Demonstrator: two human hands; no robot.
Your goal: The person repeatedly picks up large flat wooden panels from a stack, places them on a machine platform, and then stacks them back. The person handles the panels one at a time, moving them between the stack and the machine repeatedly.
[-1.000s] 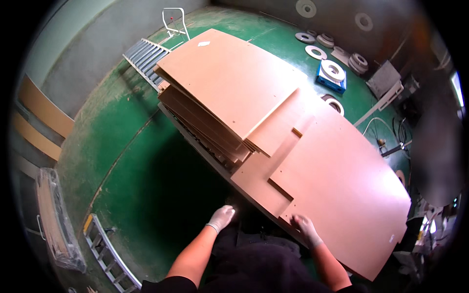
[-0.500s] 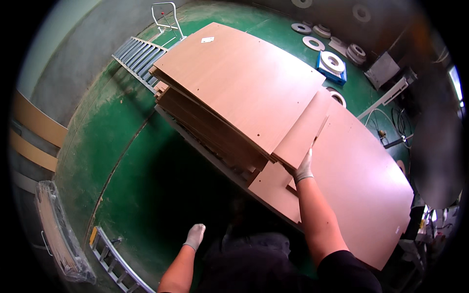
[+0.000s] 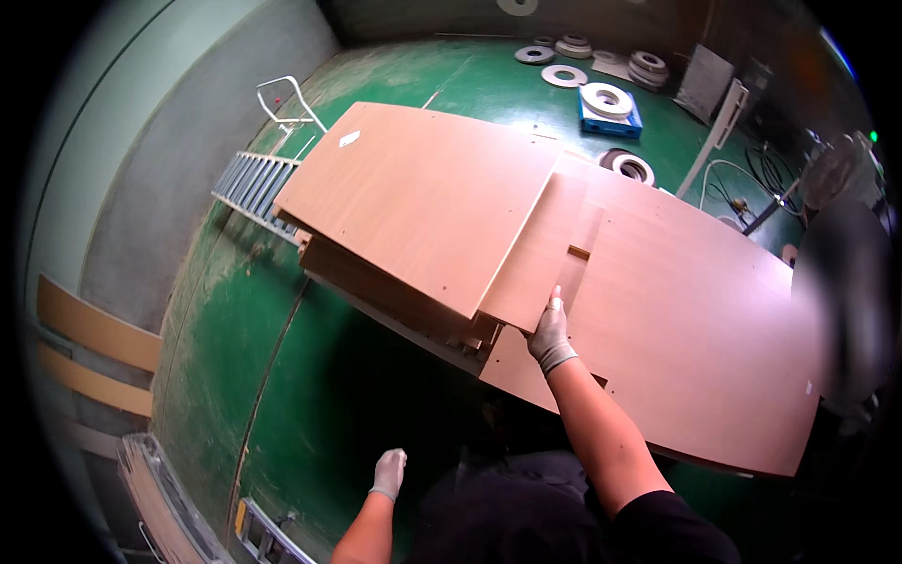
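- Board (image 3: 531,268) (head view, the only one given): it is seen as a strip between the upper panel (image 3: 404,207) and the right panel (image 3: 695,320), partly covered by the former; its near corner is held by the right hand (image 3: 550,340).
- Right hand: the thumb is laid on the top face and the board's edge is clasped, with the other fingers apparently tucked below; how firmly it is gripped cannot be told.
- Left hand (image 3: 388,472): the fingers are loosely curled, nothing is seen in them, and it is held over the floor (image 3: 216,348), well apart from the board.
- Change: a second ago the right hand was seen at the right panel's near edge; half a second ago the board had been taken, and that hold is kept now.
- Change: a brown step (image 3: 578,251) beside the board, hidden half a second ago, is uncovered again (whether the board was lowered or slid back cannot be told).
- Meaning: the board is judged to be controlled at one corner only, so it could easily be swung askew or rubbed against the upper panel.
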